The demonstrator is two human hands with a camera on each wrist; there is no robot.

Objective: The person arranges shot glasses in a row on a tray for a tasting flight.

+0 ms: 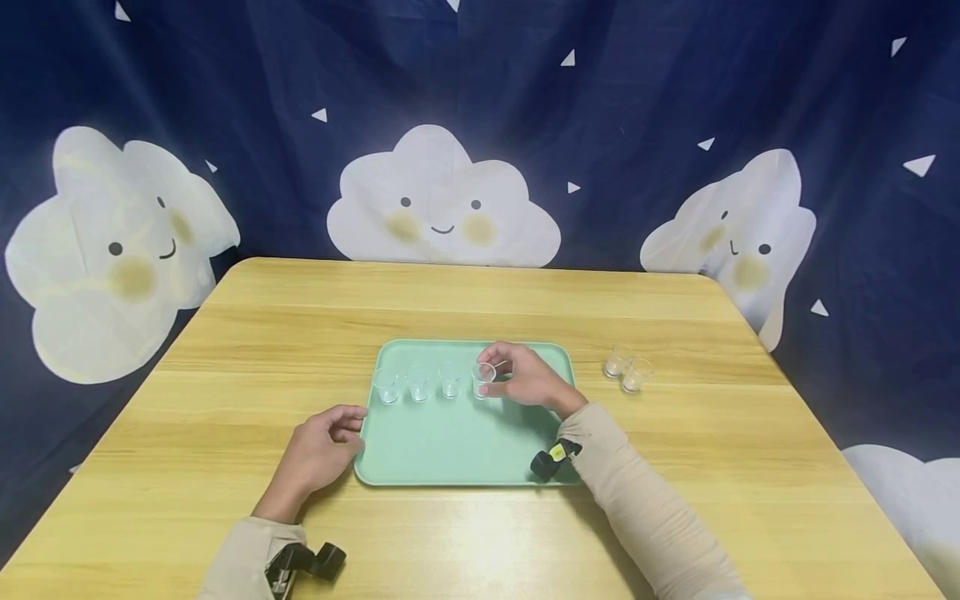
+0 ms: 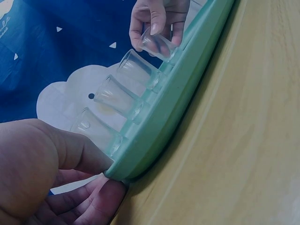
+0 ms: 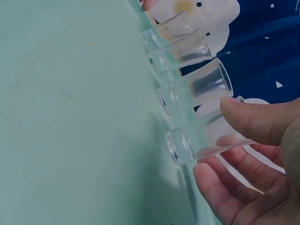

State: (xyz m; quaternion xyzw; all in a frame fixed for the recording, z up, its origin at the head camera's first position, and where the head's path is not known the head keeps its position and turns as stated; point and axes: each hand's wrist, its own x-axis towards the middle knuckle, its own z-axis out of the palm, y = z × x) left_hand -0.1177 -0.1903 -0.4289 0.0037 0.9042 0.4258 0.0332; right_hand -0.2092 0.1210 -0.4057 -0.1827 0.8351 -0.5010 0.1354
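Note:
My right hand [image 1: 528, 379] holds a clear shot glass [image 3: 192, 140] upright between thumb and fingers, its base at the surface of the mint-green tray [image 1: 450, 454]. Three matching glasses stand to its left in a row along the tray's far side: one shot glass [image 1: 450, 382] beside it, a second glass [image 1: 417, 385] and a third glass [image 1: 387, 388] at the left end. At the tray's left edge, my left hand [image 1: 321, 450] pinches the rim; in the left wrist view the thumb lies on top and the fingers [image 2: 101, 199] are beneath.
Two more clear glasses, one farther back [image 1: 617, 363] and one nearer [image 1: 636, 377], stand close together on the wooden table [image 1: 480, 300], right of the tray. A dark blue curtain [image 1: 630, 108] with printed clouds hangs behind the table.

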